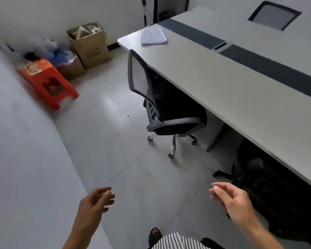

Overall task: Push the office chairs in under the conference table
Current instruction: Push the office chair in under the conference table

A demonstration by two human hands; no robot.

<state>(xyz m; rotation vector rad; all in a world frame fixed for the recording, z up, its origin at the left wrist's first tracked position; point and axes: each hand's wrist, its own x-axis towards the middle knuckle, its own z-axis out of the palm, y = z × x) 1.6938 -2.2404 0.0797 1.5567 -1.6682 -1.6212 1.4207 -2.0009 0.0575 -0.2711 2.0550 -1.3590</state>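
Item: I am holding left hand point(95, 203) and right hand point(230, 200) empty, fingers spread; mesh office chair point(162, 105) sitting part-tucked under tabletop point(241, 90).

Bare forearms, black-and-white striped garment point(176, 241), dark patterned shoe point(155, 234).

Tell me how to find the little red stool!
Start at the long grey conference table and look across the floor to the wall opposite it. The red stool stands against that wall, beside the brown cardboard boxes. It is the only bright red-orange thing there, plastic, with a sticker on its top.
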